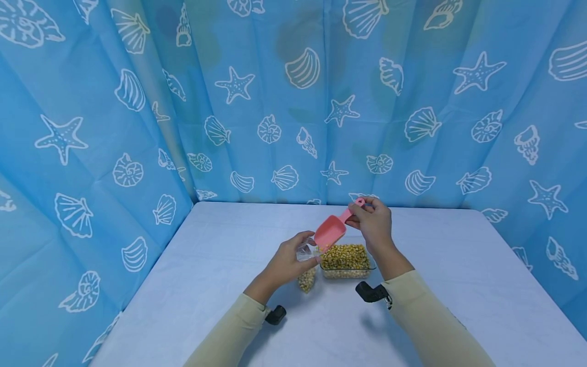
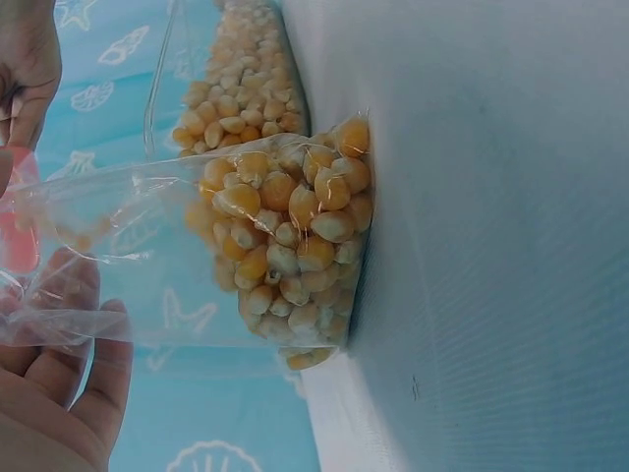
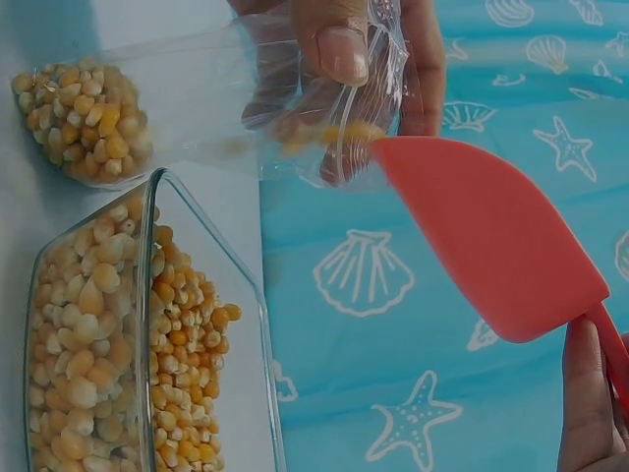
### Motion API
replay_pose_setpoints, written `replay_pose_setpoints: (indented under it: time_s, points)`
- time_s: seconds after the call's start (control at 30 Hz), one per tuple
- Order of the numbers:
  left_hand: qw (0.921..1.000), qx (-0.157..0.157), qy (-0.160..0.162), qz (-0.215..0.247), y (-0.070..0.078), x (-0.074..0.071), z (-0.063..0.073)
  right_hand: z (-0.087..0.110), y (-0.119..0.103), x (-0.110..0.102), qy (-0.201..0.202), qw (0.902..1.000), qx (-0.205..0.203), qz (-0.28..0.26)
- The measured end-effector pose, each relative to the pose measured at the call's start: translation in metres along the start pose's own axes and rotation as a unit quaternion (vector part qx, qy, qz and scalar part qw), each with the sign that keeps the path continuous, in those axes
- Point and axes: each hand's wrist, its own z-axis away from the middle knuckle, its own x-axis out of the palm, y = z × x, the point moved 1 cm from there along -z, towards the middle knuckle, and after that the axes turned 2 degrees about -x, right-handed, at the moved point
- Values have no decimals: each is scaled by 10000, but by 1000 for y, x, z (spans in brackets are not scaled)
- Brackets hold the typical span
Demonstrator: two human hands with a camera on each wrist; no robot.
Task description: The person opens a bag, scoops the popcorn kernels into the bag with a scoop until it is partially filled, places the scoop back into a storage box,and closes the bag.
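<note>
One pink scoop (image 1: pixel 329 233) is sloping down leftward from the right hand (image 1: pixel 377 227), which is pinching its handle (image 1: pixel 346 215), to the top of a corn bag (image 1: pixel 306 281); the nearer left hand (image 1: pixel 285 261) is pinching that bag, just left of a glass dish (image 1: pixel 348 270).

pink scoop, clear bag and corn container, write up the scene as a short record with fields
right hand: holds the pink scoop by its handle
left hand: holds the clear bag near its mouth
scoop pose: tilted, front edge at the bag's mouth
bag contents: corn kernels in the lower part
glass container: beside the bag, also holding kernels
surface: white table
backdrop: blue curtain, white shells and starfish
</note>
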Motion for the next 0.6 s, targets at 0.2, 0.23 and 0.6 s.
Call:
replay_pose_setpoints:
  time_s: [0.2, 0.23, 0.6]
  points:
    - [9999, 79, 64, 21, 1, 0, 0, 1, -4, 1, 5, 9999, -83, 105]
    - [9999, 88, 68, 27, 1, 0, 0, 1, -4, 1, 11, 9999, -81, 104]
    - [9999, 132, 73, 52, 0, 1, 0, -5, -3, -16, 364, 9993, -69, -110]
